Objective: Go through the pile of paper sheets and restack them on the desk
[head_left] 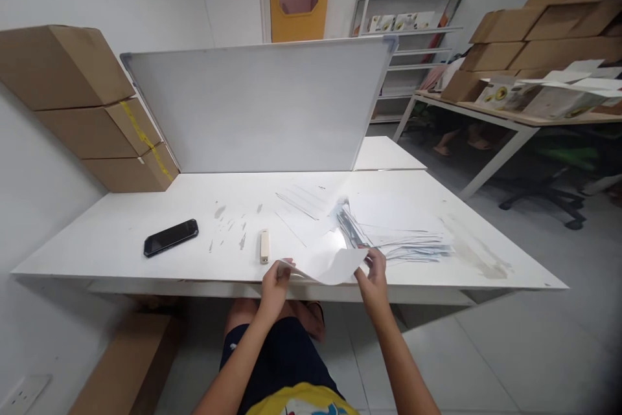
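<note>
Pinching one end of a white sheet (326, 267) in the left hand (275, 285) and the other in the right hand (373, 276), holding it curved between them at the near edge of the table (107, 240). Facing a small cream object (264, 246) just beyond the left hand, a black phone (171, 238) farther left, and a loose paper stack (408, 245) beside the right hand

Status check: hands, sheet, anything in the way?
Left hand, right hand: both gripping white sheet. Sheet bowed between them. Beige object near left hand, not touching.
</note>
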The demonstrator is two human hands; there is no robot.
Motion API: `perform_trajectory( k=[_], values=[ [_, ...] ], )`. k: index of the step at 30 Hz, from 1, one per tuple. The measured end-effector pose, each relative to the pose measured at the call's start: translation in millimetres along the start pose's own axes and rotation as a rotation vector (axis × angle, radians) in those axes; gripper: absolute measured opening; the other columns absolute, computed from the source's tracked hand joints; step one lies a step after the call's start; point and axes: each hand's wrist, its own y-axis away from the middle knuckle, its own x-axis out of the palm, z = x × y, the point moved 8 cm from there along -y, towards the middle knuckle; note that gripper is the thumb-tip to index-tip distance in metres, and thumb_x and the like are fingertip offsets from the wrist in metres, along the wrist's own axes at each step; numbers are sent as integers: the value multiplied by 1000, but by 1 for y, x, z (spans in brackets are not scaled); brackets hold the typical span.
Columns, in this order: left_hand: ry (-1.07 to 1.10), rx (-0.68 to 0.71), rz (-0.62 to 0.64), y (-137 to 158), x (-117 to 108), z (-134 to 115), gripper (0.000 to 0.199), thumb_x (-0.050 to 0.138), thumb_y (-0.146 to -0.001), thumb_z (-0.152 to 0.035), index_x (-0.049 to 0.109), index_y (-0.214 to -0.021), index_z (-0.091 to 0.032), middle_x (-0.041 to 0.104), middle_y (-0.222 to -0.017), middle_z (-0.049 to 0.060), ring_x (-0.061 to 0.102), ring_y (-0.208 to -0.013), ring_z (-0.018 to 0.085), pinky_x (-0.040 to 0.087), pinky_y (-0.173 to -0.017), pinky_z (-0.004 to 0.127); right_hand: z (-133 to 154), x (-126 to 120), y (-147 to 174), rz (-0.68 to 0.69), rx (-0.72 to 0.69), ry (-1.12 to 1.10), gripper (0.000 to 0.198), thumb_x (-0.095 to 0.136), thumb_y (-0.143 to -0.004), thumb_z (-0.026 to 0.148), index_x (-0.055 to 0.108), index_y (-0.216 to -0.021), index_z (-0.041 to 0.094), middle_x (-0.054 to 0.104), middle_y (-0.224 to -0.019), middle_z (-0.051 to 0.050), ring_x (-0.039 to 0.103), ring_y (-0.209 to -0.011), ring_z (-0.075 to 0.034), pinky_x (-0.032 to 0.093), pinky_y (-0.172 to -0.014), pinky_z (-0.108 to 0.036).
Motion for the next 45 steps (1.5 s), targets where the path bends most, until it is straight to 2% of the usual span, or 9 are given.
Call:
perform_trajectory(
  k=[5,9,14,21,27,30,35,40,45],
  values=[
    [-147,15,-85,9,-5,1,22,49,-86,-31,62,-98,-18,69,-98,10,62,-96,26,47,-89,42,-17,14,3,39,115,-287,60,62,-75,52,43,-125,25,55,-123,-11,50,-119,-26,39,-101,-45],
    [-159,-3,-100,25,-9,-1,26,53,-83,-33,62,-102,-17,68,-105,13,61,-104,29,45,-95,44,-24,15,8,44,186,-299,59,67,-71,51,48,-121,25,60,-116,-10,55,-110,-24,43,-96,-41],
    [50,-100,-105,51,-29,17,32,57,-81,-39,63,-105,-20,67,-113,12,57,-115,29,40,-103,42,-11,23,33,202,251,-297,42,67,-74,46,57,-110,26,65,-110,-9,59,-105,-25,49,-88,-38],
    [303,-333,-260,89,-70,68,60,70,-68,-48,58,-119,-18,66,-119,14,60,-112,32,47,-94,41,-25,55,83,393,543,-289,69,70,-67,48,47,-127,22,56,-130,-14,55,-118,-29,49,-90,-40],
    [393,-324,-200,83,-77,60,65,71,-71,-47,56,-128,-18,64,-124,13,60,-114,30,47,-95,38,-22,66,78,468,604,-264,77,66,-72,44,35,-138,19,63,-115,-15,64,-98,-28,53,-79,-41],
    [420,-308,-182,72,-74,57,68,72,-71,-46,54,-130,-18,66,-122,13,62,-111,30,49,-93,38,-11,53,65,436,437,-36,74,58,-78,46,33,-142,19,62,-111,-14,64,-92,-27,53,-76,-43],
    [420,-243,-253,64,-69,53,56,70,-74,-43,59,-122,-16,69,-113,12,64,-105,27,49,-91,36,65,39,53,285,-173,530,53,46,-89,39,43,-137,20,51,-128,-17,50,-117,-34,44,-92,-53],
    [427,-289,-216,66,-51,55,42,70,-74,-42,63,-105,-13,72,-92,10,68,-84,23,52,-77,33,125,106,68,530,-569,603,44,34,-94,29,44,-136,21,53,-131,-13,46,-124,-29,43,-98,-48],
    [467,-348,-156,61,-38,54,39,71,-71,-41,64,-97,-13,71,-79,6,66,-71,19,51,-67,29,106,178,73,760,-531,750,43,39,-89,17,49,-130,10,53,-133,-17,46,-120,-29,43,-95,-42]
  ],
)
